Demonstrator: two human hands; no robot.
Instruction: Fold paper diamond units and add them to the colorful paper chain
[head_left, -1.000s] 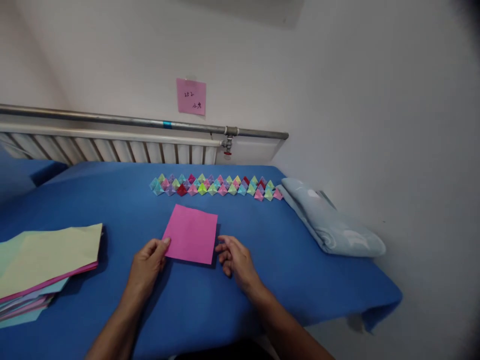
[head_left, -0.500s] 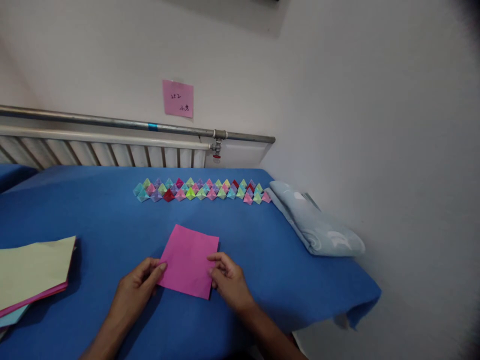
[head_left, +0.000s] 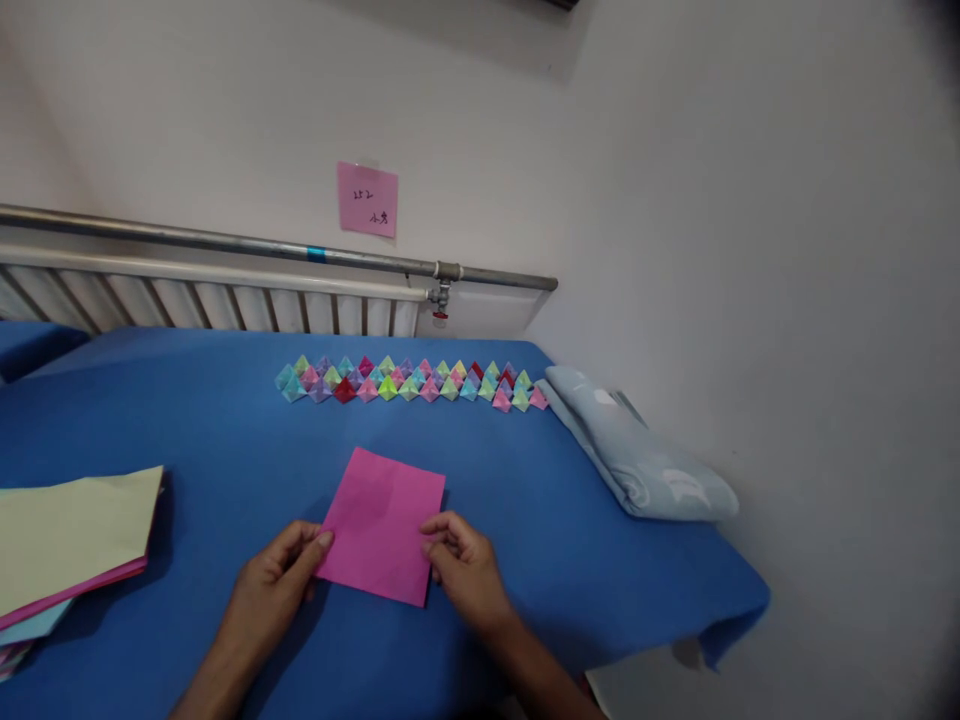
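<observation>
A square sheet of bright pink paper (head_left: 381, 525) is held a little tilted above the blue cloth. My left hand (head_left: 281, 575) pinches its left edge, with the thumb on top and the fingers curled underneath. At the right edge, my right hand (head_left: 463, 562) has its bent fingers and thumb closed around the paper's side. Beyond the sheet, several small folded paper pieces (head_left: 409, 388) in many colours lie in neat staggered rows.
A stack of coloured paper with a pale yellow sheet (head_left: 79, 530) on top sits at the left. A folded light-blue blanket (head_left: 637, 450) lies at the right by the wall. Behind the blue-covered surface (head_left: 225, 430) run a radiator (head_left: 285, 308) and a metal pipe (head_left: 247, 245). A pink note (head_left: 367, 200) hangs above.
The view has shifted slightly, so the scene sits a little further right. Both hands stay at the pink paper's sides, in nearly the same pose.
</observation>
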